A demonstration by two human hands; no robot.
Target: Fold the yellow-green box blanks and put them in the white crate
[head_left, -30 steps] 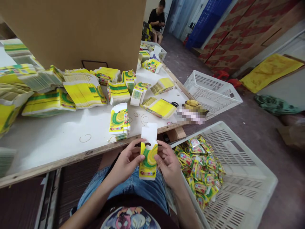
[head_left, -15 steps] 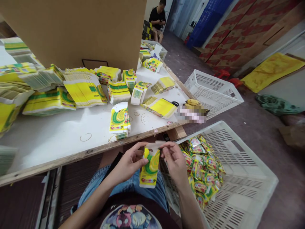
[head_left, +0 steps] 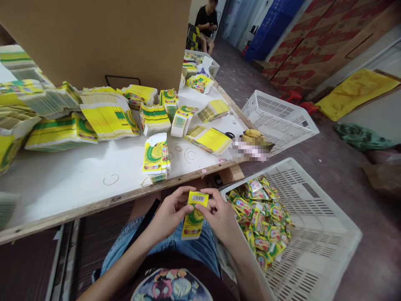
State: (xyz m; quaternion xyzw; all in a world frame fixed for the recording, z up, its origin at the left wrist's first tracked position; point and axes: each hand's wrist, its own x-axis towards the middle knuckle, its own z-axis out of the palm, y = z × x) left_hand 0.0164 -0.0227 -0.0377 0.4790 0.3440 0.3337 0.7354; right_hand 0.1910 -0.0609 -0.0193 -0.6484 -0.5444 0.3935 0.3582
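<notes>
Over my lap, both hands grip a small yellow and green printed carton [head_left: 193, 215]. My left hand [head_left: 169, 213] pinches its left side. My right hand [head_left: 219, 213] holds the top, where a flap with a barcode lies folded down. A short stack of the same flat cartons [head_left: 156, 158] lies on the white table [head_left: 62, 184] just in front of my hands. To my right stands a white plastic crate [head_left: 313, 234] holding several folded cartons [head_left: 260, 217].
Many stacks of flat yellow cartons [head_left: 106, 117] cover the far side of the table under a large brown cardboard sheet [head_left: 100, 37]. An upturned white crate [head_left: 278, 119] sits on the floor beyond. A person [head_left: 206, 23] sits at the far end. Scissors [head_left: 230, 135] lie near the table's edge.
The carton's white top flap stood upright a second ago; my right hand has folded it down, so the barcode face now shows on top.
</notes>
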